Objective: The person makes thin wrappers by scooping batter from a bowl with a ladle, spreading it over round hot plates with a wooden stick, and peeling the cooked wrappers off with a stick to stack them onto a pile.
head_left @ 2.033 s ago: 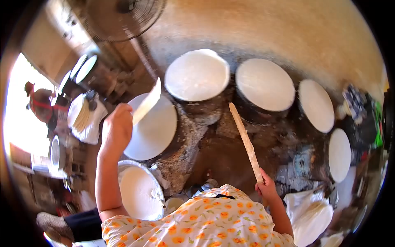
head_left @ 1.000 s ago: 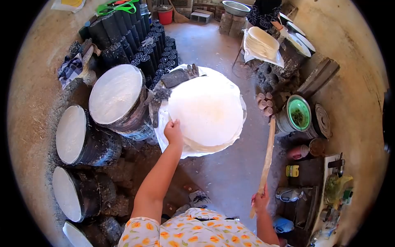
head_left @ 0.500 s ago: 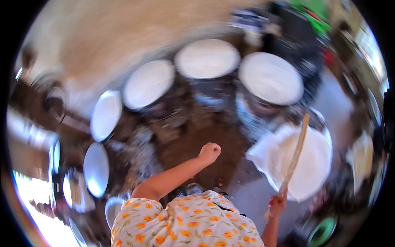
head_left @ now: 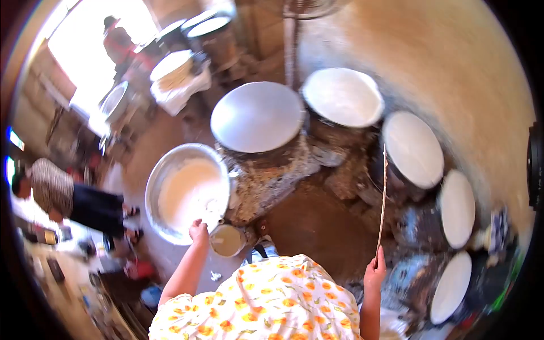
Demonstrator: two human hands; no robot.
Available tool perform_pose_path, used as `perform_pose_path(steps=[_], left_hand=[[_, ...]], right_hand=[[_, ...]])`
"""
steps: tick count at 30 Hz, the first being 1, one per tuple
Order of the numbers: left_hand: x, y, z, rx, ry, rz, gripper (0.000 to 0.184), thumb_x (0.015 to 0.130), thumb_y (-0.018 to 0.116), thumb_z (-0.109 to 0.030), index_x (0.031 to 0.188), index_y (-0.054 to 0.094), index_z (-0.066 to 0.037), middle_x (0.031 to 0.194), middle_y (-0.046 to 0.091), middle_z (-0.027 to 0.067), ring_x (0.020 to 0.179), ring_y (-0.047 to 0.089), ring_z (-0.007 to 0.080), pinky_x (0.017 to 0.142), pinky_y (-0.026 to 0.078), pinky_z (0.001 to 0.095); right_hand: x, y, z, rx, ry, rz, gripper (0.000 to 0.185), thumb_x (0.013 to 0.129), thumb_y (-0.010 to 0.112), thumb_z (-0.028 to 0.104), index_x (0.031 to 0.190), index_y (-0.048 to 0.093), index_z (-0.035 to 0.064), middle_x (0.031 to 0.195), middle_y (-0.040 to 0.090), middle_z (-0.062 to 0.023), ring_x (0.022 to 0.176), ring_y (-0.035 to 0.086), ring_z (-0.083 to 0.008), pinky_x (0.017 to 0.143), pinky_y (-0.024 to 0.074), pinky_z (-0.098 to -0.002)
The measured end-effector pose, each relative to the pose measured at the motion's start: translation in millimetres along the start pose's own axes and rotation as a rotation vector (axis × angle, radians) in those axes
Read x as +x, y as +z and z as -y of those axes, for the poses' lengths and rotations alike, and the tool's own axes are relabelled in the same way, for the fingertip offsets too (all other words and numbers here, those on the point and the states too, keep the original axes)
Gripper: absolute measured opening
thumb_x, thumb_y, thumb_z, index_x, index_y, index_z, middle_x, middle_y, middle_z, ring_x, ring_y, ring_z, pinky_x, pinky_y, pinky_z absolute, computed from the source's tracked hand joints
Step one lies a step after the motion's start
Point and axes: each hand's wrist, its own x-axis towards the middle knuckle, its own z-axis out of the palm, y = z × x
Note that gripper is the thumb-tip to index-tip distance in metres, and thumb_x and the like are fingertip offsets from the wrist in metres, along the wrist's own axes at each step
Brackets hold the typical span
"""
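My right hand (head_left: 375, 272) is closed around the lower end of a long thin wooden stick (head_left: 383, 198), which points up and away past the round white-topped drums. My left hand (head_left: 198, 231) is closed at the near rim of a wide metal basin (head_left: 154, 180). Creamy white liquid (head_left: 184, 190) fills much of that basin, and a small pale shape shows in it just beyond my fingers. What those fingers hold, if anything, I cannot make out. Beside the basin, close to my legs, stands a small pail (head_left: 228, 241) with pale contents.
A silver round lid (head_left: 258, 117) covers a stove ahead. White round tops (head_left: 343, 97) curve along the wall to the right, around brown floor (head_left: 306, 226). A person (head_left: 79, 195) stands at left; another person (head_left: 118, 45) is by the bright doorway. A cloth-lined tub (head_left: 180, 82) sits farther back.
The view has swung left, bringing the basin in front. My left hand has gone from a fist over the floor to the basin rim. My right hand still holds the stick, away from the white cloth.
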Motion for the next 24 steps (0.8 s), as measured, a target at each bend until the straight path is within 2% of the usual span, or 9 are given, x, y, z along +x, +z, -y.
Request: perform_pose_path(steps=[2,6,8,10,11,12,15,21,24], left_hand=[[2.7,-17.8,18.4,0.116,-0.436,0.063,0.033,0.079,0.053,-0.009,0.11,0.059,0.001,0.085,0.062,0.013,0.076,0.057,0.0237,0.068,0.047,0.0356],[-8.6,7.8,0.6,-0.508,-1.155,0.167,0.045,0.088,0.053,-0.026,0.119,0.043,0.005,0.109,0.055,0.0243,0.097,0.059,0.0349,0.08,0.051,0.0487],[16.0,40.6,63.7,-0.995,-1.294,0.457,0.067,0.091,0.052,-0.037,0.135,0.021,0.004,0.126,0.037,0.0302,0.119,0.043,0.0429,0.095,0.043,0.0546],[13.9,53.9,-8.9,-1.21,-1.195,0.34,0.061,0.094,0.047,-0.035,0.132,0.022,0.006,0.119,0.044,0.0286,0.112,0.049,0.0427,0.093,0.045,0.0528],[32.3,64.2,16.0,-1.348,-1.21,0.474,0.052,0.096,0.043,-0.033,0.124,0.028,0.008,0.11,0.049,0.0271,0.098,0.055,0.0414,0.085,0.049,0.0522],[44.4,78.4,12.5,-1.331,-1.224,0.369,0.039,0.097,0.041,-0.031,0.107,0.037,0.007,0.087,0.053,0.019,0.071,0.058,0.0301,0.063,0.054,0.04],[84.9,67.9,-2.2,-1.497,-1.346,0.114,0.013,0.093,0.04,-0.014,0.084,0.037,-0.005,0.057,0.041,0.0024,0.041,0.039,0.0108,0.033,0.034,0.0225],[67.7,48.1,-29.1,-1.374,-1.293,0.206,0.019,0.088,0.043,-0.009,0.069,0.038,-0.009,0.054,0.038,0.0002,0.039,0.037,0.0086,0.031,0.033,0.0213],[121.6,69.9,-3.2,-1.395,-1.071,0.166,0.017,0.09,0.042,-0.009,0.073,0.038,-0.009,0.054,0.038,-0.0005,0.04,0.038,0.0083,0.032,0.032,0.0219]], right_hand=[[30.4,39.1,34.4,-0.063,-0.053,0.098,0.05,0.081,0.047,-0.009,0.129,0.052,0.0048,0.121,0.06,-0.0146,0.097,0.063,-0.0193,0.081,0.0483,-0.0279],[78.2,116.8,104.8,-0.036,-0.049,0.299,0.049,0.082,0.047,-0.008,0.129,0.052,0.0054,0.114,0.064,-0.0123,0.083,0.06,-0.0122,0.075,0.048,-0.0246],[100.4,153.2,125.0,-0.003,-0.1,0.35,0.047,0.083,0.048,-0.007,0.129,0.052,0.0039,0.117,0.063,-0.0103,0.085,0.059,-0.0105,0.077,0.0473,-0.0236],[118.7,182.4,154.8,0.001,-0.124,0.418,0.046,0.084,0.049,-0.007,0.129,0.052,0.0033,0.118,0.062,-0.0095,0.087,0.058,-0.0098,0.078,0.047,-0.0231],[128.4,194.1,166.2,0.02,-0.125,0.451,0.045,0.084,0.049,-0.007,0.128,0.052,0.0027,0.119,0.061,-0.0086,0.089,0.058,-0.009,0.079,0.0466,-0.0226],[137.1,205.7,169.0,0.005,-0.14,0.468,0.045,0.084,0.049,-0.007,0.128,0.052,0.0027,0.119,0.061,-0.0086,0.089,0.058,-0.009,0.079,0.0466,-0.0226],[156.2,228.1,169.8,0.021,-0.231,0.489,0.047,0.087,0.05,-0.004,0.132,0.05,0.009,0.082,0.053,0.0039,0.059,0.041,-0.0025,0.051,0.0355,-0.0183],[193.1,250.1,168.7,-0.007,-0.242,0.61,0.05,0.086,0.05,-0.005,0.134,0.049,0.0096,0.071,0.049,0.0063,0.051,0.038,-0.0004,0.044,0.0318,-0.0171],[207.4,254.7,174.9,0.016,-0.233,0.69,0.05,0.084,0.05,-0.007,0.132,0.05,0.0069,0.078,0.055,0.0042,0.056,0.043,-0.002,0.049,0.0381,-0.0179]])
